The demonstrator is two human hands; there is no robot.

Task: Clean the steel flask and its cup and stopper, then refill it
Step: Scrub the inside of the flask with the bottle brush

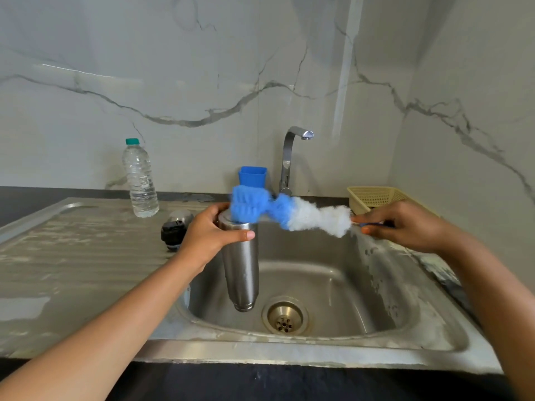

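Hands work over a sink [376, 290]: left hand [207, 235] grips the upright steel flask [241, 270] near its open mouth, while right hand [405, 225] pinches a bottle brush [289, 212] lying level, blue tip at the mouth, handle pointing right.

Blue-white brush [289, 212]; silver flask [241, 267]; yellow basket [373, 196].

Brushed, softly gleaming metal on the tall cylindrical steel flask [241, 270] and the water-stained steel sink [289, 350]. Fluffy blue-and-white bristles on the long bottle brush [289, 214]. Clear ribbed plastic for the green-capped water bottle [140, 180]. Glossy grey-veined marble-look wall [173, 82].
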